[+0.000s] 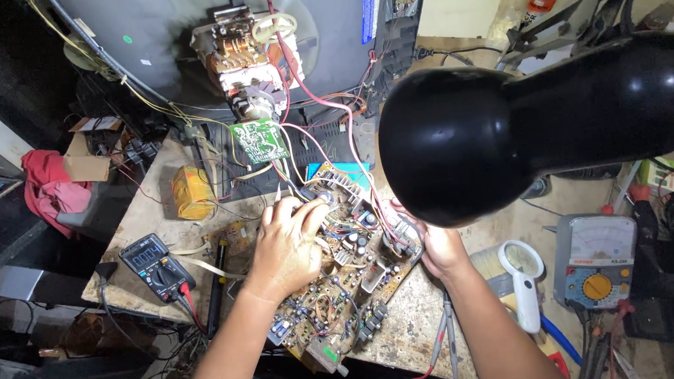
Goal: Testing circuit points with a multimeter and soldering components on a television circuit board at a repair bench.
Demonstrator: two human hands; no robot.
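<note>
Cluttered repair desk [424, 316], worn and stained, with a bare picture tube [190, 36] at the back and a black lamp [502, 119] hanging in front of the camera.

The board [349, 273], a big populated circuit board, lies mid-desk just in front of the tube and tilts over the near desk edge. Left hand [285, 246] lies flat on the board's top left, fingers spread over the parts near a finned heatsink [344, 183], holding nothing that can be seen. Right hand [438, 247] is at the board's right edge, its grip half hidden by the lamp, so closed or not cannot be told. Red and white wires [301, 84] run from the board up to the tube neck, with a small green board [258, 142] hanging there.

Left of the board: a black multimeter [156, 264] with leads and a yellow block [193, 192]. Right of the board: a white magnifier [522, 268] and an analog meter [596, 260].

Risks, as a judgement:
- Bare fingers on the board while it is wired to the tube mean a possible shock if charge remains.
- The board overhangs the desk, so a press from the left hand could tip it and strain the wires.
- The lamp blocks sight of the right hand, so a slip is easy.
</note>
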